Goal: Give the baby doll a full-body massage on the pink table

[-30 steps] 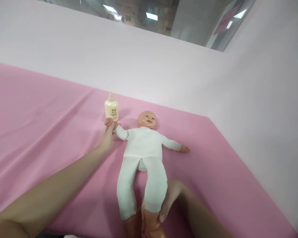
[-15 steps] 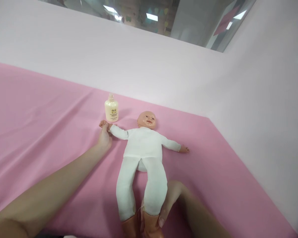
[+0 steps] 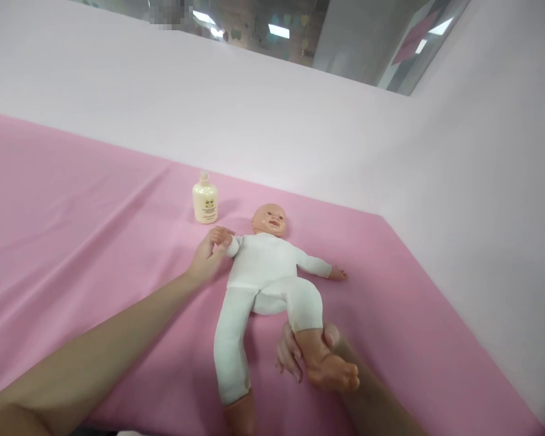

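A baby doll (image 3: 263,269) in a white one-piece suit lies on its back on a pink sheet (image 3: 72,242), head toward the wall. My left hand (image 3: 206,257) is closed around the doll's hand and wrist, folded in near its shoulder. My right hand (image 3: 300,354) grips the ankle of the doll's leg on the right, which is bent at the knee with the bare foot (image 3: 333,372) raised toward me. The doll's other leg lies straight, and its other arm stretches out to the right.
A small cream lotion bottle (image 3: 204,201) stands upright on the sheet just beyond the doll's shoulder. Pale walls rise behind and on the right, meeting in a corner. The sheet stretches far to the left.
The doll's arm, stretched toward the bottle before, is now folded in by my left hand. My right hand has pushed the doll's leg up so that its knee bends.
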{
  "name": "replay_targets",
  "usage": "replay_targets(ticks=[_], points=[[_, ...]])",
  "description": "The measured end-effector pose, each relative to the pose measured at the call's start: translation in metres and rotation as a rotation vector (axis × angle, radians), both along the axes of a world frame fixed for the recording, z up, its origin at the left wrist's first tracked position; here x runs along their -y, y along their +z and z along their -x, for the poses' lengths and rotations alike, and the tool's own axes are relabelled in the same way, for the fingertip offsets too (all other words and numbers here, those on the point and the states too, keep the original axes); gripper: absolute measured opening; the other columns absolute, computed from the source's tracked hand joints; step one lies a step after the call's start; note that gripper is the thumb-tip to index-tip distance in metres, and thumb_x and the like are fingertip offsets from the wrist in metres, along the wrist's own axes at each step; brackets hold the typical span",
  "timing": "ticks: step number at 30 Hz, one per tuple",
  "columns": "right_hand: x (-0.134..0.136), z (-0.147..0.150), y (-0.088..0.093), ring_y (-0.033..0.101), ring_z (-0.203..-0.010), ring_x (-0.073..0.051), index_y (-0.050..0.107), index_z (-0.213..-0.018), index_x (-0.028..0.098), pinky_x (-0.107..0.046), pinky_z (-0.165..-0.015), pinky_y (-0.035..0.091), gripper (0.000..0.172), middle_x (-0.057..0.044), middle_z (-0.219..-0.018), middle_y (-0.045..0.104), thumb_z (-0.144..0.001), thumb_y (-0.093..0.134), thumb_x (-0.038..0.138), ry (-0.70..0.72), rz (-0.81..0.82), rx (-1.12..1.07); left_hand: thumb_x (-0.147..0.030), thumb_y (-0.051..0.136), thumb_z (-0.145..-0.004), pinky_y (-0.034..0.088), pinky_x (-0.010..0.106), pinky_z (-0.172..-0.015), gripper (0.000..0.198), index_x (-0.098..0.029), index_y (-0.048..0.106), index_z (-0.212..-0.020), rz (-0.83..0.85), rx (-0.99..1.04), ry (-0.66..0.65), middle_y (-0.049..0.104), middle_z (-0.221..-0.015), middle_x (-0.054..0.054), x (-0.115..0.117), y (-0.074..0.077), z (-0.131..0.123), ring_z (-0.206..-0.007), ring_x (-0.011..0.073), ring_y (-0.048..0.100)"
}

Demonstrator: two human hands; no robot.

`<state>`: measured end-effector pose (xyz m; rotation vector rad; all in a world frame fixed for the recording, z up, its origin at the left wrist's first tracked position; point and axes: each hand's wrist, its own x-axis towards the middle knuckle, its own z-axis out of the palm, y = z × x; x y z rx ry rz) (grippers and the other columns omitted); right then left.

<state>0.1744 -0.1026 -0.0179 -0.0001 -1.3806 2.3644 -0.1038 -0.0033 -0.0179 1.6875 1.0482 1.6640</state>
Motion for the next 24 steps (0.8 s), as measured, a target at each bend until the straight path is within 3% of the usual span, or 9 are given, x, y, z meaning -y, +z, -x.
replay_targets(ticks=[3,6,10,15,24], points=[[0.002,0.0,-0.003,0.056,-0.063,-0.016,0.063,-0.082,0.017,-0.037,-0.078,0.048,0.056,-0.003,-0.066,0.063,-0.073,0.062,0.073,-0.028,0.028,-0.14,-0.04,0.058,-0.092,0.046,0.044,-0.102,0.027,-0.021,0.063,-0.111,-0.124,-0.316,-0.053,0.069,-0.114,0.01,0.008,0.001,-0.001,-0.109,0.0272,0.063],[0.005,0.001,0.005,0.051,-0.065,-0.015,0.062,-0.084,0.016,-0.036,-0.079,0.046,0.05,-0.002,-0.068,0.058,-0.081,0.057,0.065,-0.271,0.158,0.0,-0.039,0.058,-0.093,0.045,0.045,-0.104,0.035,-0.022,0.063,-0.122,-0.258,-0.556,-0.098,0.07,-0.118,0.01,0.011,0.001,-0.003,-0.113,0.0276,0.062],[0.002,0.004,0.012,0.049,-0.065,-0.014,0.062,-0.083,0.014,-0.03,-0.071,0.043,0.046,-0.001,-0.071,0.054,-0.084,0.057,0.06,-0.497,0.335,0.123,-0.039,0.049,-0.1,0.045,0.044,-0.105,0.035,-0.022,0.064,-0.126,-0.431,-0.703,-0.129,0.071,-0.122,0.011,0.011,-0.002,-0.007,-0.117,0.0252,0.062],[-0.004,0.005,0.012,0.047,-0.06,-0.013,0.063,-0.081,0.014,-0.028,-0.065,0.042,0.045,0.0,-0.068,0.054,-0.082,0.059,0.059,-0.528,0.423,0.151,-0.031,0.047,-0.102,0.045,0.042,-0.108,0.035,-0.024,0.06,-0.134,-0.595,-0.772,-0.164,0.071,-0.127,0.007,0.011,-0.006,-0.01,-0.125,0.023,0.058],[-0.002,0.006,0.014,0.048,-0.06,-0.013,0.063,-0.081,0.014,-0.028,-0.065,0.042,0.046,-0.001,-0.069,0.056,-0.081,0.062,0.06,-0.536,0.403,0.163,-0.027,0.049,-0.102,0.048,0.042,-0.106,0.035,-0.021,0.059,-0.135,-0.694,-0.822,-0.122,0.071,-0.126,0.008,0.011,-0.004,-0.01,-0.124,0.0224,0.058]])
